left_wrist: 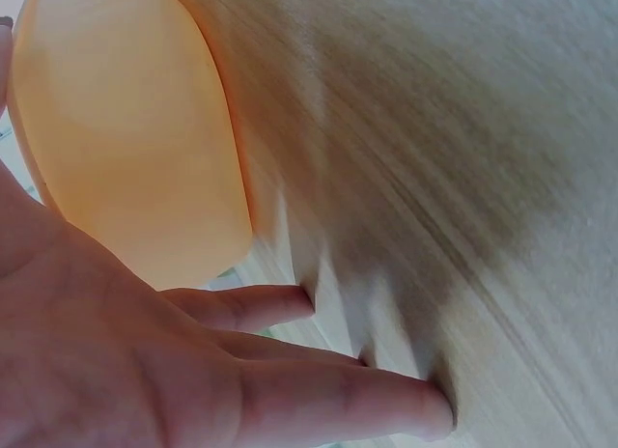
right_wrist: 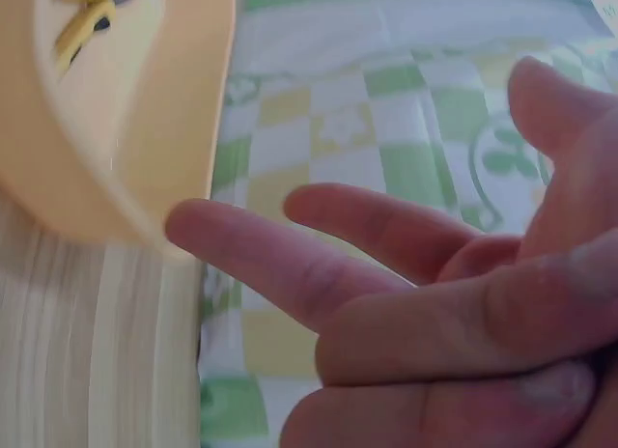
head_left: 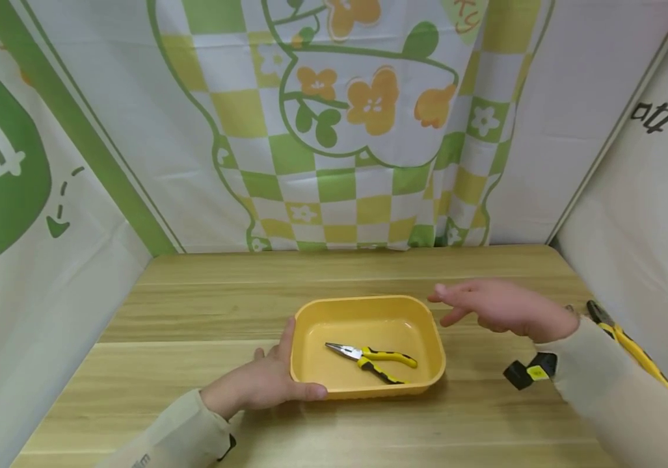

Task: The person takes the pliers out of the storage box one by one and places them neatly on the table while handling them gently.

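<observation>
In the head view a yellow plastic tray (head_left: 334, 392) stands on the table, holding needle-nose pliers (head_left: 363, 355) with yellow-and-black handles, tips pointing left. My left hand (head_left: 266, 382) spans the tray's front left corner, thumb along the front rim and fingers at the left side. The left wrist view shows straight fingers (left_wrist: 338, 400) with tips on the tabletop beside the tray's outer wall (left_wrist: 135, 129). My right hand (head_left: 497, 307) hovers just right of the tray, holding nothing. In the right wrist view two fingers (right_wrist: 251, 245) stretch toward the rim, while others are bent.
A second pair of yellow-handled pliers (head_left: 632, 344) lies at the table's right edge, partly hidden by the right sleeve (head_left: 609, 390). Printed cloth (head_left: 334, 182) hangs behind the wooden table (head_left: 193, 312), with more cloth at both sides.
</observation>
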Demonstrator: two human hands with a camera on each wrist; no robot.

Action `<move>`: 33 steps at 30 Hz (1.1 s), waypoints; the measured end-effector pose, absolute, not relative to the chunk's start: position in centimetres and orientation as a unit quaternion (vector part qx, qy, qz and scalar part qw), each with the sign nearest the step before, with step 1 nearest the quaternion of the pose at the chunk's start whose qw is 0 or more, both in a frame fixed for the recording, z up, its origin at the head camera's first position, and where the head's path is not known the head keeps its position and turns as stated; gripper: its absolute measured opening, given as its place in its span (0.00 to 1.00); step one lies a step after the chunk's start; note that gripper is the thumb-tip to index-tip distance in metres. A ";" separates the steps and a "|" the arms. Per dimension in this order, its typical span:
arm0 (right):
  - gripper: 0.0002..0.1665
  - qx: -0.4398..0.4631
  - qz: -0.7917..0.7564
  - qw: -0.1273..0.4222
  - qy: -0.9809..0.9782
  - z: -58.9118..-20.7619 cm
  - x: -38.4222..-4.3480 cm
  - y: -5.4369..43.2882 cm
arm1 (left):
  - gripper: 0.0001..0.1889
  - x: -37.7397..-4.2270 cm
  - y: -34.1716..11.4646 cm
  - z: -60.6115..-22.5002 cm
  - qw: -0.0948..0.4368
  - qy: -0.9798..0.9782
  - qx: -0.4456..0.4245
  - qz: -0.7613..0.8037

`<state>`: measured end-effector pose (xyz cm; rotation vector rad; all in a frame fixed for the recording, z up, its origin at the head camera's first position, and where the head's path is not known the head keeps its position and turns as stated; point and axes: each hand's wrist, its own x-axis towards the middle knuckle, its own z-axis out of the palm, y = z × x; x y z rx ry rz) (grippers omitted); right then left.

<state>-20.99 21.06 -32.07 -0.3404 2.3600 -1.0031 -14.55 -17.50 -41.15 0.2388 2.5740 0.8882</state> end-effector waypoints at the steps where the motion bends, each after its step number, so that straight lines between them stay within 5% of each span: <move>1: 0.41 -0.134 -0.351 0.277 0.884 -32.1 -21.1 20.3 | 0.75 -14.6 -17.5 -41.2 0.203 0.922 0.086 0.318; 9: 0.26 -0.247 -0.180 0.275 0.912 -33.8 -21.7 14.7 | 0.76 -14.5 -17.6 -41.2 0.201 0.921 0.087 0.321; 23: 0.11 -0.237 -0.011 0.296 0.925 -36.8 -21.9 10.4 | 0.76 -14.5 -17.5 -41.1 0.197 0.923 0.086 0.319; 33: 0.13 -0.266 0.047 0.286 0.919 -37.3 -22.5 8.9 | 0.75 -14.6 -17.5 -41.1 0.197 0.924 0.094 0.315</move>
